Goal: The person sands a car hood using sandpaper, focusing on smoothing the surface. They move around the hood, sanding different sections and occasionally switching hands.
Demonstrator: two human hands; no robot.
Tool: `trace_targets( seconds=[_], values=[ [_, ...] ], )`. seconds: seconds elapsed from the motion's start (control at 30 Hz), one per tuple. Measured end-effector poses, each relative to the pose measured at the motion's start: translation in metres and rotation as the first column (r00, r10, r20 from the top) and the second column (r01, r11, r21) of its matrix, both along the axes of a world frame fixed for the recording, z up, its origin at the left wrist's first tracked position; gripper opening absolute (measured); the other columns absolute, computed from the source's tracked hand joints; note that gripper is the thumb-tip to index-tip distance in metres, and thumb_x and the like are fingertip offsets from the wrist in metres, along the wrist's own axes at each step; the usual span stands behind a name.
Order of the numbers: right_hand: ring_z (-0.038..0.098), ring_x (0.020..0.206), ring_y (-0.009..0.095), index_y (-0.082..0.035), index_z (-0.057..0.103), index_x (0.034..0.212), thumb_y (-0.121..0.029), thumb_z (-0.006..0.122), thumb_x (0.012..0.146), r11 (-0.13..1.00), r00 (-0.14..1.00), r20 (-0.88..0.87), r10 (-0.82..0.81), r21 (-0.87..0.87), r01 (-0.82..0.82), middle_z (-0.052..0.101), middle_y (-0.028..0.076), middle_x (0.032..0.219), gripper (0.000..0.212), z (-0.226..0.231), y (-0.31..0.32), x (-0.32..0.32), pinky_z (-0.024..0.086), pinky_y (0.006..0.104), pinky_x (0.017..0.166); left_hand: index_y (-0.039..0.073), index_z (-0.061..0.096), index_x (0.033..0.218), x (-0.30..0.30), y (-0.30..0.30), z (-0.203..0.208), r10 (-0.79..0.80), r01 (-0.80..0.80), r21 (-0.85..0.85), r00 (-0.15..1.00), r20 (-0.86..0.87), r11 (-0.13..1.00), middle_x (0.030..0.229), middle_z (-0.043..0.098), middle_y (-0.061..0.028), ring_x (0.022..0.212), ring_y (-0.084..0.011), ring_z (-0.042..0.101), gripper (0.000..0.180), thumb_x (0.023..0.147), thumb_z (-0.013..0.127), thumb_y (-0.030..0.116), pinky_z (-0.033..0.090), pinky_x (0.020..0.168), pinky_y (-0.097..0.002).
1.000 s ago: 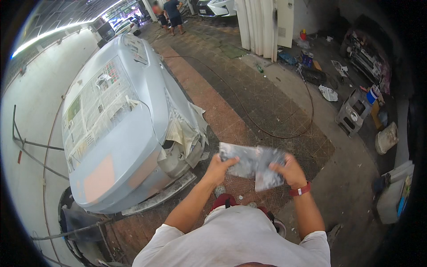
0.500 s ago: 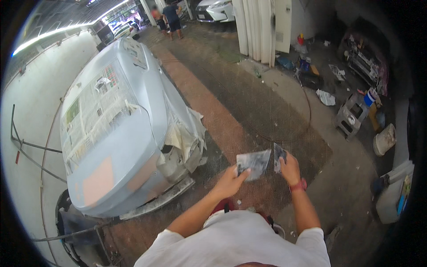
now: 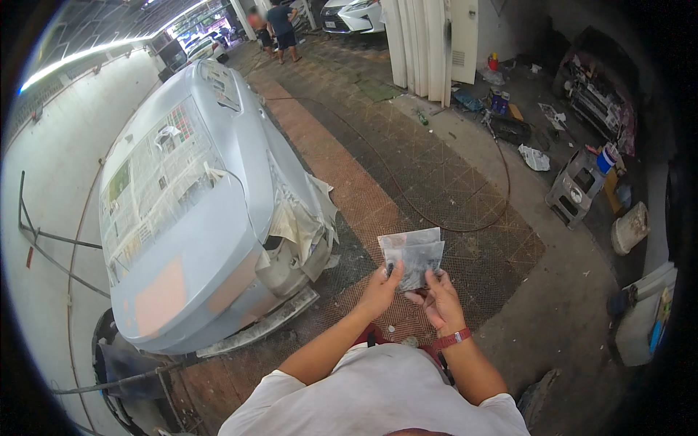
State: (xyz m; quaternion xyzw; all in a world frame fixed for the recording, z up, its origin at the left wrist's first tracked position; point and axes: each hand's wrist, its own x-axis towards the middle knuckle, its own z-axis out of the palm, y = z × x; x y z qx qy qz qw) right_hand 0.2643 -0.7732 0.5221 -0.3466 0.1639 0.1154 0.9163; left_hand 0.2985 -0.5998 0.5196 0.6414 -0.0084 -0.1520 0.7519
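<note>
In front of my chest I hold two thin, flat, rectangular plates, whitish and smeared with dark grey paste. The farther plate (image 3: pixel 407 237) shows mostly as a pale strip behind the nearer plate (image 3: pixel 416 263), and the two overlap. My left hand (image 3: pixel 379 292) is closed on their left side, thumb on top. With thumb on top and fingers curled below, my right hand (image 3: pixel 442 304) grips the lower right edge of the nearer plate. Which fingers bear which plate is partly hidden.
To the left stands a grey-primed car (image 3: pixel 196 218) with newspaper masking and pinkish patches. A hose (image 3: pixel 407 211) curves over the floor mat. On the right are a grey plastic stool (image 3: pixel 574 190), a white bucket (image 3: pixel 630 229) and a loose car part (image 3: pixel 596 102). Two people (image 3: pixel 280 29) stand far back.
The two plates were apart, one in each hand; now they overlap. My right hand has moved left and nearer, turning its palm up toward the plates.
</note>
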Motion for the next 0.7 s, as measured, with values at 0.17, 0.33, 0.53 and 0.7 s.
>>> trace_targets(
  seconds=[0.17, 0.33, 0.53, 0.7],
  values=[
    [0.065, 0.108, 0.022, -0.005, 0.05, 0.127, -0.01, 0.073, 0.097, 0.935, 0.934, 0.044, -0.354, -0.027, 0.355, 0.063, 0.011, 0.122, 0.038, -0.011, -0.029, 0.022, 0.059, 0.0395, 0.09, 0.002, 0.044, 0.152, -0.013, -0.011, 0.053, 0.122, -0.262, 0.27, 0.887, 0.444, 0.927, 0.141, 0.058, -0.0126, 0.132, -0.0222, 0.054, 0.056, 0.104, 0.064, 0.025, 0.04, 0.113, -0.0358],
    [0.061, 0.113, 0.02, -0.003, 0.049, 0.13, -0.013, 0.075, 0.096, 0.815, 0.877, 0.246, -0.413, -0.33, 0.476, 0.061, 0.01, 0.124, 0.044, -0.005, -0.048, 0.043, 0.053, 0.0372, 0.097, 0.002, 0.047, 0.149, -0.01, -0.003, 0.054, -0.011, 0.003, 0.024, 0.939, 0.345, 1.0, 0.144, 0.057, -0.01, 0.133, -0.0199, 0.052, 0.052, 0.103, 0.065, 0.018, 0.038, 0.115, -0.035],
    [0.061, 0.111, 0.021, -0.003, 0.047, 0.129, -0.015, 0.074, 0.095, 0.49, 0.903, 0.424, 0.067, -0.803, 0.34, 0.061, 0.013, 0.12, 0.045, 0.019, -0.037, 0.029, 0.052, 0.0367, 0.094, 0.001, 0.057, 0.14, -0.003, 0.013, 0.036, -0.415, 0.392, 0.225, 0.908, 0.062, 0.892, 0.13, 0.065, -0.008, 0.122, -0.0161, 0.055, 0.041, 0.107, 0.06, 0.025, 0.042, 0.108, -0.0338],
    [0.06, 0.109, 0.021, -0.004, 0.046, 0.129, -0.017, 0.076, 0.092, 0.678, 0.915, 0.393, -0.094, -0.647, 0.348, 0.06, 0.013, 0.115, 0.05, 0.025, -0.05, 0.046, 0.051, 0.0367, 0.094, -0.001, 0.058, 0.136, -0.008, 0.005, 0.056, -0.388, 0.342, 0.348, 0.919, 0.068, 0.873, 0.12, 0.068, -0.0047, 0.113, -0.0152, 0.058, 0.041, 0.108, 0.058, 0.028, 0.046, 0.102, -0.0345]
  ],
)
